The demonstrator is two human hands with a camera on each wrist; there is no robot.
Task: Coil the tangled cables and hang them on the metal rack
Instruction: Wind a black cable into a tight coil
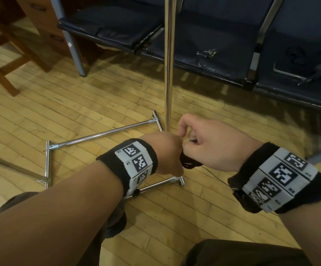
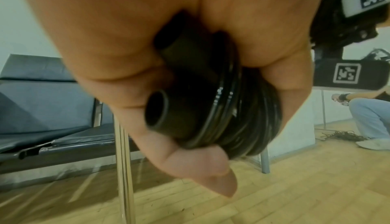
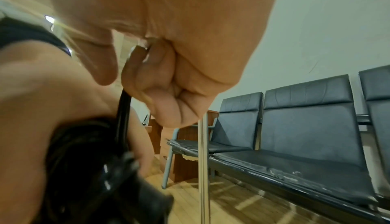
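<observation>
A black coiled cable sits between my two hands in the head view, low in front of the rack's upright pole. My left hand grips the coil, with its round black plug poking out beside the fingers. My right hand pinches a strand of the same cable between thumb and curled fingers, just above the coil. The metal rack's chrome base lies on the floor under my wrists.
A row of dark padded seats stands behind the pole. A wooden chair is at the far left. Another person crouches by a cable pile on the wood floor. My knees are below.
</observation>
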